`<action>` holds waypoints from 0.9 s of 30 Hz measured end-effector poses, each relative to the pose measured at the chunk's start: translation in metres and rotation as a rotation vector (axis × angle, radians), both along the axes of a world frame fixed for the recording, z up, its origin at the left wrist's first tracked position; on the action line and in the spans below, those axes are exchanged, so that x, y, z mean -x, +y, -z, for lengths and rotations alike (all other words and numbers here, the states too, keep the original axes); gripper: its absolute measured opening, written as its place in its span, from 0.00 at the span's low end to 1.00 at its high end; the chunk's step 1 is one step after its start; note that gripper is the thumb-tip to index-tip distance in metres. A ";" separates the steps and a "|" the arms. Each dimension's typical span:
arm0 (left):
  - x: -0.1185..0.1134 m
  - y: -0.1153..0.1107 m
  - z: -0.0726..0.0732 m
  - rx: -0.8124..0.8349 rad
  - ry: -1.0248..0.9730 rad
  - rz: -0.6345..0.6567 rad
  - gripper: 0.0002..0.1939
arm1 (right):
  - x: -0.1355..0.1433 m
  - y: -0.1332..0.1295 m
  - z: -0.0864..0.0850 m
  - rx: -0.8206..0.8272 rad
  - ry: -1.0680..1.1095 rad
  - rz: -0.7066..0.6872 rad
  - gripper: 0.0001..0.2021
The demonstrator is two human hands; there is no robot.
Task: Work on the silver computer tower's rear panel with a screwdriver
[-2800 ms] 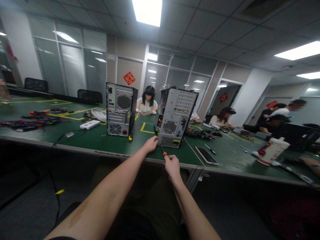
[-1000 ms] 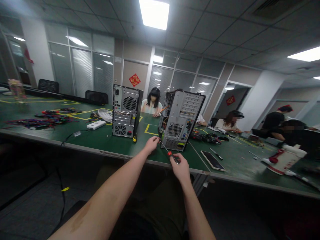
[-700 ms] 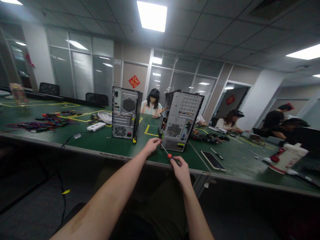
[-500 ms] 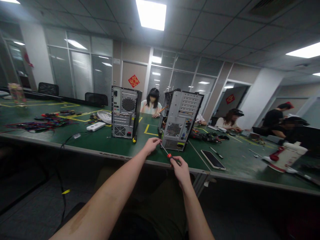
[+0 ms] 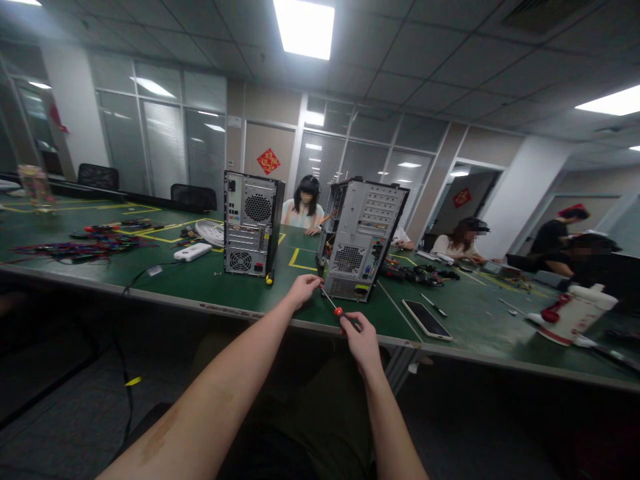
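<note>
My right hand (image 5: 361, 337) is closed round the handle of a screwdriver (image 5: 338, 311) with a red-and-dark grip. Its thin metal shaft slants up and left to the lower left corner of an open-sided computer case (image 5: 359, 243), tilted in view, with its back panel facing me. At the shaft's tip, the fingers of my left hand (image 5: 304, 291) are pinched together beside that corner. Whatever they pinch is too small to make out. A second computer case (image 5: 249, 230) stands upright on the left, apart from both hands.
On the green table (image 5: 280, 300) lie a phone (image 5: 426, 319), a pen-like tool (image 5: 434, 305), a white power strip (image 5: 193, 252) and bundled cables (image 5: 95, 243). A yellow-tipped tool (image 5: 269, 279) is by the left case. A white jug (image 5: 575, 315) stands right. People sit across the table.
</note>
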State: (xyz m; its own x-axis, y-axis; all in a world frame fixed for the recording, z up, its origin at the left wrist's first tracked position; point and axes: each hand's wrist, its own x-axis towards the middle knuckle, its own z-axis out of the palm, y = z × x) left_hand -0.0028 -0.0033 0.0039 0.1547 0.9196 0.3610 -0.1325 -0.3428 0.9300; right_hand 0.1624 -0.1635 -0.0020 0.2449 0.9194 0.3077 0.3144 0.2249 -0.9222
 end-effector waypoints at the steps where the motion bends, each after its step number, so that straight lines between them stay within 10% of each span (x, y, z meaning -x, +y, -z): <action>1: 0.000 0.001 0.000 -0.001 0.007 -0.001 0.08 | 0.000 0.000 0.000 -0.003 -0.008 0.004 0.22; 14: 0.000 -0.003 0.001 -0.032 0.083 0.014 0.08 | 0.004 -0.020 -0.015 -0.115 -0.445 0.188 0.12; 27: 0.000 -0.002 -0.002 0.003 0.055 -0.053 0.14 | -0.011 -0.001 -0.004 -0.106 -0.080 0.079 0.23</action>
State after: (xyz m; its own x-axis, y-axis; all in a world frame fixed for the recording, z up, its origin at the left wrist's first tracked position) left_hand -0.0029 -0.0052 0.0058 0.1254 0.9283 0.3500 -0.0625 -0.3447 0.9366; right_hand 0.1730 -0.1644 0.0018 0.2864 0.8592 0.4239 0.4067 0.2916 -0.8658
